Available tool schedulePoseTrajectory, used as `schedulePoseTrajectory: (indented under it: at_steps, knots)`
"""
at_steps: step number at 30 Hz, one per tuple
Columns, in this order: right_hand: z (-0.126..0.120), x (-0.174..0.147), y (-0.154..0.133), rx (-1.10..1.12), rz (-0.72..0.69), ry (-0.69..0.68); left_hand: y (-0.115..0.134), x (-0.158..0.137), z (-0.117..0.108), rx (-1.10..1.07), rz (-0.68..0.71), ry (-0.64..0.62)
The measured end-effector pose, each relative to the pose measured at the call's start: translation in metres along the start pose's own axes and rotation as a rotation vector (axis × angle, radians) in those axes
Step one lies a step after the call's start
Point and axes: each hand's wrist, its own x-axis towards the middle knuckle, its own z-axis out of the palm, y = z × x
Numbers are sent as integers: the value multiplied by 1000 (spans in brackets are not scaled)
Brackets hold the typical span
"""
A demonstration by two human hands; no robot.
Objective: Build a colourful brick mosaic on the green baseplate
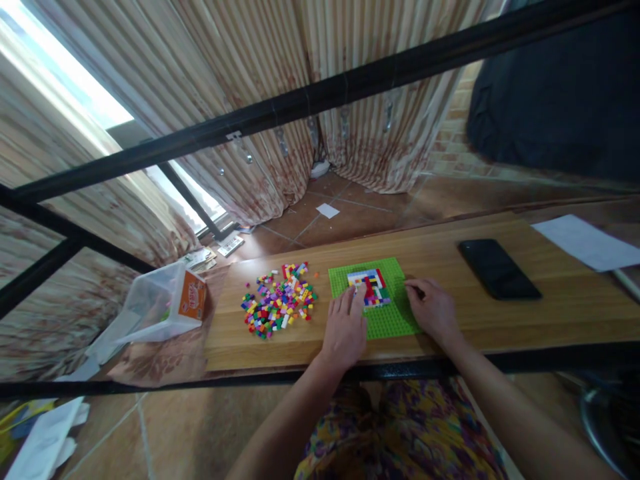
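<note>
A green studded baseplate (pixel 395 323) lies on the wooden tabletop. Fixed on it is a flat mosaic of small toy bricks (pixel 376 301), in white, red, blue, yellow and purple. My left hand (pixel 345 330) rests over the plate's left side, fingers stretched out and apart, the tips touching the left part of the mosaic and hiding some of it. At the plate's right edge is my right hand (pixel 434 310), thumb and forefinger pinched together. Whether they grip the edge or a small brick cannot be made out. Left of the plate spreads a pile of loose toy bricks (pixel 280 303).
A black phone (pixel 499 270) and a sheet of white paper (pixel 590 241) lie to the right. A clear plastic box (pixel 167 303) with an orange label sits beyond the board's left end. A black metal bar (pixel 320 97) crosses in front of curtains (pixel 250 40).
</note>
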Motion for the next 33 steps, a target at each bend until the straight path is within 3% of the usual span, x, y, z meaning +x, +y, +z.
schedulePoseTrajectory:
  at_steps: [4,9,12,21,29,33]
  knots:
    - [-1,0,2,-3,3,-20,-11,-29,-6,-60,-96,118]
    - [0,-2,10,-27,-19,-17,-48,-71,-14,-13,-273,329]
    - [1,-2,14,-59,-5,-20,-68,-83,-21,37,-342,394]
    - [-2,-2,16,-132,-11,-34,-91,-78,-33,93,-437,435]
    - [-2,-4,20,-145,-5,-33,-119,-89,-54,139,-650,504]
    - [-2,-3,23,-157,-40,-42,-121,-78,-62,171,-608,444]
